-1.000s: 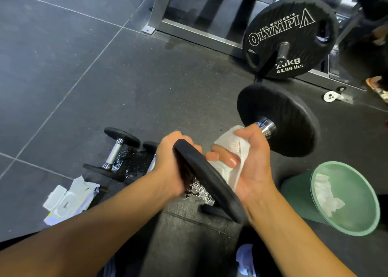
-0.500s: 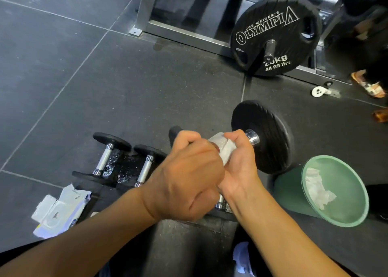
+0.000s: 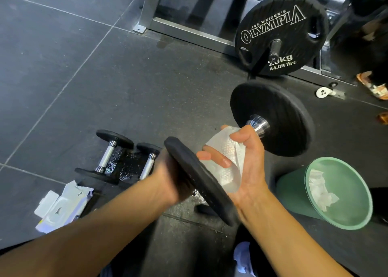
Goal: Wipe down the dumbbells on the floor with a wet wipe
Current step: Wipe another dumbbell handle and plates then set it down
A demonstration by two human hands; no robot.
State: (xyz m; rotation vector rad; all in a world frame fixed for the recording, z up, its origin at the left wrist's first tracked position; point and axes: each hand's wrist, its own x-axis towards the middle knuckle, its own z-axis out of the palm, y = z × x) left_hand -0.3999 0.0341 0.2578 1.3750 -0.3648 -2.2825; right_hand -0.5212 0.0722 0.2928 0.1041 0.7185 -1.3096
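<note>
I hold a black dumbbell off the floor; its far plate [image 3: 279, 117] points up right and its near plate [image 3: 199, 180] lies between my hands. My left hand [image 3: 168, 178], blurred, grips the near plate from behind its left side. My right hand [image 3: 249, 167], palm up, is curled round the handle with a white wet wipe [image 3: 224, 163] wrapped between palm and bar; only the chrome collar [image 3: 258, 124] shows. Two smaller dumbbells [image 3: 107, 153] [image 3: 148, 163] lie side by side on the floor at left, with a wet patch [image 3: 126, 161] between them.
A wipe pack [image 3: 60, 207] lies at lower left. At right, a green bin [image 3: 294, 192] tipped toward me holds used wipes. A 20 kg Olympia plate [image 3: 281, 35] leans on a metal rack frame [image 3: 189, 29]. A person's sandalled foot [image 3: 373, 85] stands at far right.
My left hand has come off the top of the near plate to its left side. The dumbbell has swung so that plate shows, and my right palm has turned up with the wipe.
</note>
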